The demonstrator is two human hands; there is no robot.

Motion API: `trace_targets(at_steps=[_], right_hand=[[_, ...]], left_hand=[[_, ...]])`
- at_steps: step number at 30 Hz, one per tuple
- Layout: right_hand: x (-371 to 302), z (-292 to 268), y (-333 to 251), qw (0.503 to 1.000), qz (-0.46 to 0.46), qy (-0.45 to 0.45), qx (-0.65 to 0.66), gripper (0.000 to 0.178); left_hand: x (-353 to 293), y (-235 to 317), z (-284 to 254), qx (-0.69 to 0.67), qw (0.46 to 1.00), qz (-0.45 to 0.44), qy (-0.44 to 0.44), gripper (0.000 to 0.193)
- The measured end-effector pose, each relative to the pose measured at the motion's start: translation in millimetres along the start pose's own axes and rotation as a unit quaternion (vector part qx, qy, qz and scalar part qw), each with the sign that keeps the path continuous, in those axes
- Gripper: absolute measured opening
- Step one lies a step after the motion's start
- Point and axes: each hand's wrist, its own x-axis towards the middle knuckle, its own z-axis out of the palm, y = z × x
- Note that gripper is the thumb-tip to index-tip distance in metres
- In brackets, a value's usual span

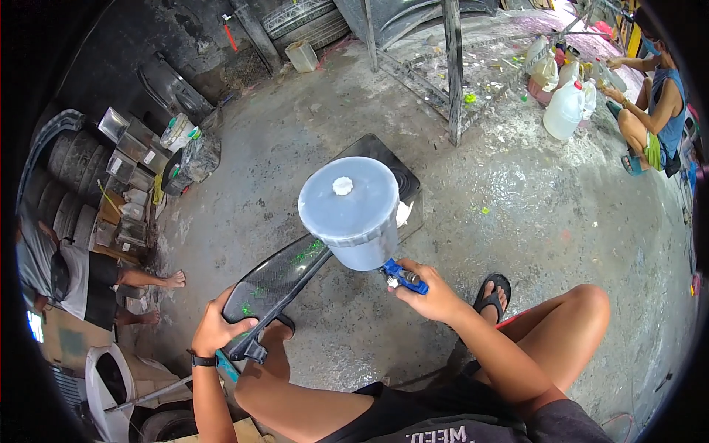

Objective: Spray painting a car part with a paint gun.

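Note:
My left hand [213,326] is closed round the near end of a long black carbon-fibre-patterned panel [275,279], thumb on top. Green marks show on the panel's face, and it slants away toward the middle. In my right hand [434,295] is a blue-bodied spray gun [405,276], fingers wrapped round it. A large translucent paint cup [362,247] with a pale lid and a white cap sits on the gun and hides the panel's far end. The gun's nozzle is hard to make out.
Behind the cup, a black square plate [410,173] lies on the wet concrete floor [251,148]. A metal frame post [453,74] stands beyond. One person [668,111] squats at right by plastic jugs [563,111]; another [66,266] is at left near tins [129,162] and tyres [70,166].

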Motion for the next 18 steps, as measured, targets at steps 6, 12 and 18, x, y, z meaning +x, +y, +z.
trace_targets(at_steps=[6, 12, 18], right_hand=[[4, -3, -3, 0.995, 0.067, -0.075, 0.018, 0.049], [3, 9, 18, 0.999, 0.035, 0.002, 0.037, 0.052], [11, -6, 14, 0.985, 0.085, -0.105, 0.109, 0.058]], left_hand=[[-1, 4, -1, 0.007, 1.000, -0.002, -0.004, 0.068], [2, 11, 0, 0.017, 1.000, -0.009, -0.006, 0.068], [2, 18, 1, 0.034, 0.999, 0.000, 0.000, 0.069]])
